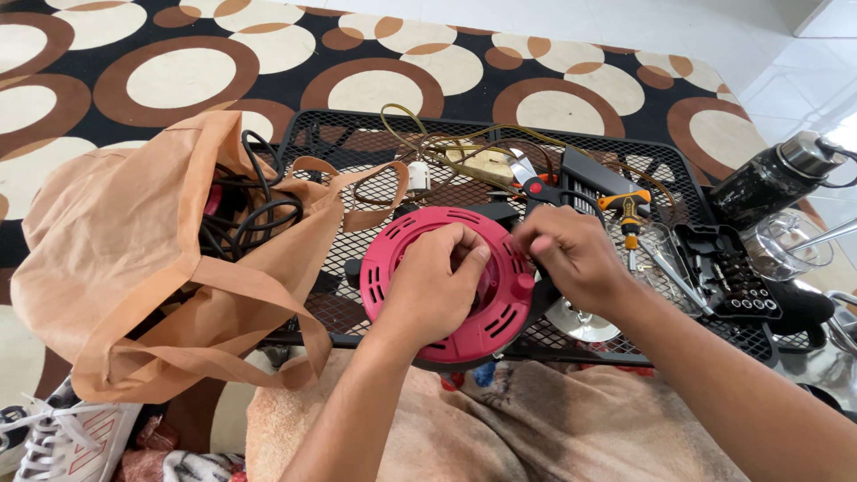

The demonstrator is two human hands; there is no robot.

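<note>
At the far left a white sneaker (pixel 40 437) is seen on the floor, and above it a tan cloth bag (pixel 134 259) is slumped against the black mesh table (pixel 375 134), with black cables (pixel 245 210) spilling from its mouth; the bag's loose handle (pixel 375 192) is draped onto the mesh just beside the work and could be caught under it. The red cable reel (pixel 446 286) is laid flat at the table's near edge, over the lap; it is pressed down by the left hand (pixel 433 286), whose fingers are curled narrowly over the hub; a firm, steady downward hold would be judged best so that the reel is not spun. The right hand (pixel 571 254) is set at the reel's right rim, fingertips pinched together; whether anything small is held there cannot be told. Behind, tangled wire (pixel 446 147) and an orange-handled screwdriver (pixel 629 214) are crowded close; further right a black bit case (pixel 728 272) lies open, and a dark bottle (pixel 772 183) lies tilted near the table edge, well apart from the hands.
</note>
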